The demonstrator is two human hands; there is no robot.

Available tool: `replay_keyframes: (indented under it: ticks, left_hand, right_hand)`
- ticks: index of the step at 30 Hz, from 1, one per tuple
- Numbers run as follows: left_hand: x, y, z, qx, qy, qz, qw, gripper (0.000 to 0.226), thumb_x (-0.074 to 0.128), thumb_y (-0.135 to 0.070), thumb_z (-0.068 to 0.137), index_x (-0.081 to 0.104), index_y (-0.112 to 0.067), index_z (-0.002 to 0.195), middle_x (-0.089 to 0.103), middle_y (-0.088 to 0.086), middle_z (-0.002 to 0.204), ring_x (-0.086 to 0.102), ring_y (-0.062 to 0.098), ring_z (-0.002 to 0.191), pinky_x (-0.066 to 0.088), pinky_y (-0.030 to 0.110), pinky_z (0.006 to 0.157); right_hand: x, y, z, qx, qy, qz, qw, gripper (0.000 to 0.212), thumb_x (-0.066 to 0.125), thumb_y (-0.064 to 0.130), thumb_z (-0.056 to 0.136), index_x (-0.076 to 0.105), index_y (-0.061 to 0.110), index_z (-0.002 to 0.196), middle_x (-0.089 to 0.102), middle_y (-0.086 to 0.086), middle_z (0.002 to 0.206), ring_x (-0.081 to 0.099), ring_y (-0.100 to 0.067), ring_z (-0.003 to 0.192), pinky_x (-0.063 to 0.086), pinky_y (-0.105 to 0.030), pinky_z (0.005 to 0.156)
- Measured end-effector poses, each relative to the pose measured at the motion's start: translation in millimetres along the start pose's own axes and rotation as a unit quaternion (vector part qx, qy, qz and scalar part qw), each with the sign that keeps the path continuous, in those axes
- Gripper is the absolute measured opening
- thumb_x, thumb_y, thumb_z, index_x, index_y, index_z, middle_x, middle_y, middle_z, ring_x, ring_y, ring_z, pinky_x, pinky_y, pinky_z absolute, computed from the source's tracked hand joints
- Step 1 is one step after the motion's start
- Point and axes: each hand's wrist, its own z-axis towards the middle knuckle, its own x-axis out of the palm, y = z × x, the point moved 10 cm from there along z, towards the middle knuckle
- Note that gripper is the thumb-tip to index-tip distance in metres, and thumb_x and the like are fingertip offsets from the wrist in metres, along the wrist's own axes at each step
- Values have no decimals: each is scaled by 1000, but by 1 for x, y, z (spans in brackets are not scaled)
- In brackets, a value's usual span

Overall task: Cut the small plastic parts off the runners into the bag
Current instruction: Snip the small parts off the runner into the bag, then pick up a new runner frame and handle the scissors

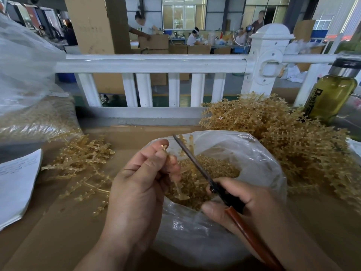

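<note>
My left hand [140, 177] pinches the runner [180, 189] by its stem, probably light and brittle; right hand [252, 208] grips scissors [192, 163] over the bag [257, 153].

The cardboard-covered table [58, 231] is carrying an open bag [263, 163] of cut parts [214, 169]; a heap of runners [283, 133] is lying right of it, loose runners [82, 163] left, papers [17, 182] and a bulky sack [35, 114] farther left
</note>
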Motion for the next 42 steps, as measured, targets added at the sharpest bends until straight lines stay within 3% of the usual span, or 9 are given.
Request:
replay_keyframes:
  ticks: [6,9,14,20,24,26,31,36,42]
  left_hand:
    - [1,-2,2,7,17,-8,1000,10,58,-14,88,64,-16,81,64,8,81,61,16,67,53,26,57]
    - [-1,-1,4,8,21,-3,1000,8,59,-15,89,61,-16,81,64,8,81,62,16,70,56,27,60]
    - [-9,-1,9,3,-4,-28,1000,12,59,-16,89,67,-18,80,66,7,80,66,17,74,61,33,72]
    - [4,6,2,-29,30,-14,999,4,60,-17,83,61,-14,83,65,9,78,68,24,82,61,41,79]
    - [16,11,-2,-55,72,-42,995,6,68,-13,83,63,-11,84,64,9,76,71,24,82,60,44,78]
    - [23,17,-6,-78,95,-62,990,9,66,-16,81,63,-10,86,64,11,79,70,25,84,60,45,79]
    - [36,29,-15,-129,124,-105,978,7,68,-15,77,68,-10,82,64,12,78,71,26,83,60,44,78]
    - [28,18,-9,-110,75,-114,985,3,64,-9,85,63,-7,84,63,10,74,71,24,75,61,42,72]
    - [31,18,-12,-118,73,-114,984,12,53,-14,88,58,-3,89,61,13,77,70,23,74,62,39,69]
  right_hand:
    - [3,2,1,35,63,120,990,39,67,63,62,67,42,95,62,19,55,56,6,47,38,-6,47]
    - [8,0,0,52,113,154,980,35,74,64,72,70,40,97,57,7,59,52,0,45,39,-13,48]
    - [8,0,-3,50,155,199,966,54,73,69,65,69,37,108,63,5,64,56,-8,48,45,-24,48]
    - [-5,-5,1,10,31,304,952,66,73,74,66,67,29,114,55,0,53,50,-15,38,40,-26,43]
    - [-18,-14,5,19,-76,338,938,42,75,64,72,68,35,101,62,-8,62,58,-26,46,44,-28,41]
    - [-18,-17,5,30,-77,358,930,29,76,53,78,68,37,101,68,-12,69,65,-29,53,50,-27,48]
    - [-8,-22,6,61,-55,348,934,39,79,49,65,65,49,101,74,-12,79,72,-30,65,56,-27,55]
    - [-22,-28,7,44,-133,352,925,43,75,50,59,67,44,101,68,-15,68,67,-31,58,54,-32,52]
    - [-18,-28,8,27,-132,393,910,49,87,56,60,68,41,103,73,-10,84,74,-31,73,59,-39,61]
